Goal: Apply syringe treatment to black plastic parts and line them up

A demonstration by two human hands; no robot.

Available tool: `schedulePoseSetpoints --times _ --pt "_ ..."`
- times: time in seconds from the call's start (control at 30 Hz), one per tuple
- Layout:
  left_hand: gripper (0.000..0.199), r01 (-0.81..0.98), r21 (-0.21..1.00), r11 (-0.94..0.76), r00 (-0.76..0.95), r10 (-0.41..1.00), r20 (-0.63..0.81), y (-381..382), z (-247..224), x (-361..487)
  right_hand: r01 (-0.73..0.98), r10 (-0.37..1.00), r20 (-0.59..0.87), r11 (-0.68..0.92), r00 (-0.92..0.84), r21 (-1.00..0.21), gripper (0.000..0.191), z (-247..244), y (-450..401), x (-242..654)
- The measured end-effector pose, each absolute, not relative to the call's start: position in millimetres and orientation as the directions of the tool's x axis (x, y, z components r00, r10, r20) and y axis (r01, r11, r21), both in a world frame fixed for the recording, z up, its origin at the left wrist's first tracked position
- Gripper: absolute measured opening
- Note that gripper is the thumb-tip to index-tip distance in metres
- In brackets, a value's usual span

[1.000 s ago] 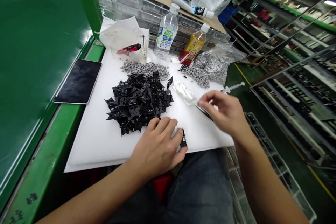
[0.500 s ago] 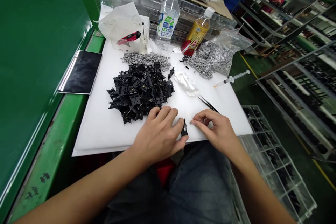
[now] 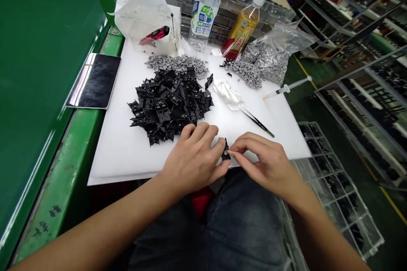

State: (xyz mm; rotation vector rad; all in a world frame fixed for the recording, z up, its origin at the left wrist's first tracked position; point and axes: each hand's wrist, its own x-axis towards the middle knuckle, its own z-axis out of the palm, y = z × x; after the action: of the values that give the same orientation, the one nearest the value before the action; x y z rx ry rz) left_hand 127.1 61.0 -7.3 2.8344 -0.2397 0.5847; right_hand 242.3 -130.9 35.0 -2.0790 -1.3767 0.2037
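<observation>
Near the front edge of the white foam sheet (image 3: 117, 165), my left hand (image 3: 193, 156) grips a small black plastic part (image 3: 225, 155) between thumb and fingers. My right hand (image 3: 262, 159) has its thumb and index finger pinched against the right side of that part. Whatever sits in this pinch is too small to make out. Left of centre lies a heap of similar black plastic parts (image 3: 171, 106). Black tweezers (image 3: 258, 123) rest beyond my right hand, their upper end by a crumpled white wrapping (image 3: 227, 93).
Small grey pieces (image 3: 178, 64) lie behind the heap, with a bag of grey pieces (image 3: 270, 59) further right. Two bottles, a clear one (image 3: 205, 12) and a yellow one (image 3: 244, 25), stand at the back. A syringe (image 3: 288, 87) lies right, a tablet (image 3: 94, 80) left.
My right hand has moved left, bringing its pinched fingertips against the black part in my left hand. Before, a gap separated them. The camera view has shifted slightly.
</observation>
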Motion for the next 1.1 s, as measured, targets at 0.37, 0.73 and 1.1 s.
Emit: schedulePoseSetpoints --times 0.37,0.73,1.1 --pt "0.037 -0.217 0.196 -0.956 0.905 -0.122 0.407 61 -7 127 0.862 0.921 0.118 -0.296 0.372 -0.412 0.012 40 -119 243" --pt "0.038 -0.208 0.198 -0.958 0.912 -0.117 0.394 61 -7 128 0.825 0.897 0.068 -0.37 0.437 -0.427 0.019 43 -113 242" --pt "0.044 -0.273 0.336 -0.901 0.914 -0.134 0.383 65 1 126 0.607 0.803 0.172 -0.272 0.571 -0.746 0.043 21 -142 262"
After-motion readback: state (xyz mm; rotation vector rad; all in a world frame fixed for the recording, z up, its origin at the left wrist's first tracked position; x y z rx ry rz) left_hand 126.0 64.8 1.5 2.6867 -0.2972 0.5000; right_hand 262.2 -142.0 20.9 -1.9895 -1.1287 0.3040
